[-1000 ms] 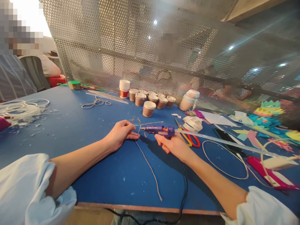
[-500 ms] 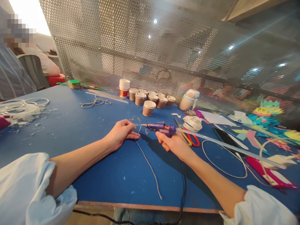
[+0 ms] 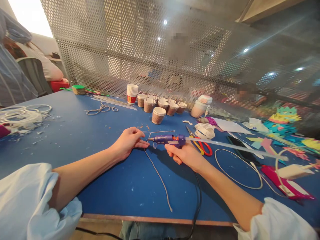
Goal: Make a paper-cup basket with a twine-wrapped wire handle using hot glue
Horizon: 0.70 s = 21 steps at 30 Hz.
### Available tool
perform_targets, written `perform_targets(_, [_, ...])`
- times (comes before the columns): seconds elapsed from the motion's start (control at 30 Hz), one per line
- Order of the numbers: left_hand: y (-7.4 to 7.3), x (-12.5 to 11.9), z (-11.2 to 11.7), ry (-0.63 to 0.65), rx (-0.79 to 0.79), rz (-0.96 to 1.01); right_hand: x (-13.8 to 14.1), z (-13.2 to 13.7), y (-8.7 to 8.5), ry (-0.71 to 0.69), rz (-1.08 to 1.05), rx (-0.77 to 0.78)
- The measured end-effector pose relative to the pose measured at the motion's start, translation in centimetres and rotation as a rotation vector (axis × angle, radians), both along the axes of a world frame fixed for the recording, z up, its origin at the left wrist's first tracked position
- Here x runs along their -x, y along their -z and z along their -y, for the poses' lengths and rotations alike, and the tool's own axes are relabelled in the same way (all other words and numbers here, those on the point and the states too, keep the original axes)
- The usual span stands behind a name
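Note:
My right hand [image 3: 183,155] is wrapped around the handle of a purple hot glue gun [image 3: 166,140]. A long clear glue stick [image 3: 230,146] sticks out of its back end. The nozzle points left, close to the fingertips of my left hand [image 3: 131,141]. Those fingers are closed in a pinch on a thin stick [image 3: 162,131] and a grey string [image 3: 158,175]. The stick reaches out to the right above the gun, while the string trails down across the blue table [image 3: 112,190]. The exact grip between the fingertips is partly hidden.
Several string-wrapped cups [image 3: 158,115] stand at the back beside stacked paper cups [image 3: 132,94]. Scissors [image 3: 203,146], a white tape roll [image 3: 205,131] and a phone [image 3: 241,150] lie right. The gun's black cable [image 3: 199,196] crosses the front edge. White cord [image 3: 32,111] is piled left.
The glue gun has tilted and shifted slightly down and left, its nozzle now below the thin stick. The back of the glue stick has swung up and left. My left hand has stayed almost still.

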<state>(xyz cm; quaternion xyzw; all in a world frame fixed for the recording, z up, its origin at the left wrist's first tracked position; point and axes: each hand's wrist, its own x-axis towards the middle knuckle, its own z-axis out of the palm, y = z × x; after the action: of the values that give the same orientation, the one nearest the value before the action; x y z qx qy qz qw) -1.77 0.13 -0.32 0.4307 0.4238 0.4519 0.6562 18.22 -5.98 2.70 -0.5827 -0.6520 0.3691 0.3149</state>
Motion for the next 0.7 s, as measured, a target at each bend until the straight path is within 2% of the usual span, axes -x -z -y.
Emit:
perform_targets(0.07, [-0.02, -0.01, 0.02, 0.000, 0.001, 0.003, 0.00, 0.09, -0.03, -0.021, -0.005, 0.030])
perform_targets(0.23, [-0.37, -0.13, 0.21, 0.000, 0.013, -0.003, -0.16, 0.02, 0.14, 0.061, -0.001, -0.051])
perform_targets(0.4, [-0.51, -0.11, 0.24, -0.008, -0.004, 0.006, -0.36, -0.03, 0.23, -0.023, -0.014, 0.024])
perform_targets(0.57, [-0.29, -0.03, 0.26, -0.003, -0.006, -0.006, -0.33, 0.07, 0.15, 0.056, -0.006, -0.034])
perform_targets(0.7, [-0.31, -0.04, 0.31, -0.003, -0.011, -0.011, -0.35, 0.08, 0.21, -0.021, -0.043, 0.016])
